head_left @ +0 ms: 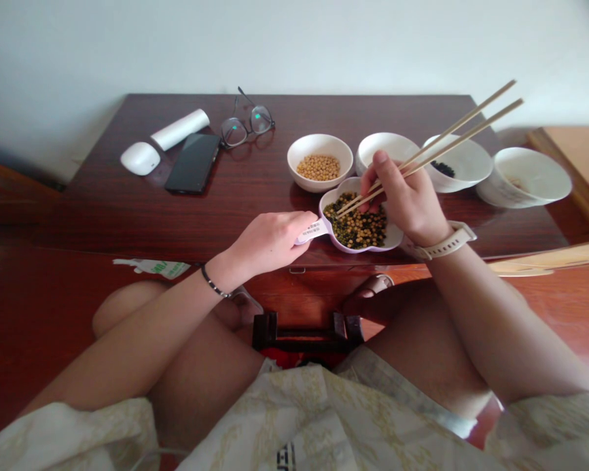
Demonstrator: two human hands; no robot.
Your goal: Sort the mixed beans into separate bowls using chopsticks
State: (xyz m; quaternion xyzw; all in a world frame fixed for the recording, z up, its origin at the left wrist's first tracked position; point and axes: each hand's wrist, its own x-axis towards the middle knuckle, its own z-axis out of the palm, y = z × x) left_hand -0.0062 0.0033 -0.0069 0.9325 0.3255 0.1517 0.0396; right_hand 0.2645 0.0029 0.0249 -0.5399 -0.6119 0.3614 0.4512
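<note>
My left hand (275, 243) is closed round the short handle of a lilac-rimmed, scalloped bowl (395, 237) at the table's front edge. Mixed yellow soybeans and smaller dark green beans (356, 229) lie in it. In my right hand (407, 196) is a pair of chopsticks (451, 139), their tips down among the beans at the bowl's left side. Whether the tips pinch a bean is too small to tell. Just behind stands a white bowl (320, 145) holding soybeans (319, 167).
Right of the soybeans stand a white bowl (385, 142) partly behind my hand, a bowl (471, 171) with black beans (442, 169), and a bowl (544, 176) with a few pale pieces. Glasses (248, 127), a phone (193, 163), a white case (180, 129) and a white rounded device (140, 159) lie left.
</note>
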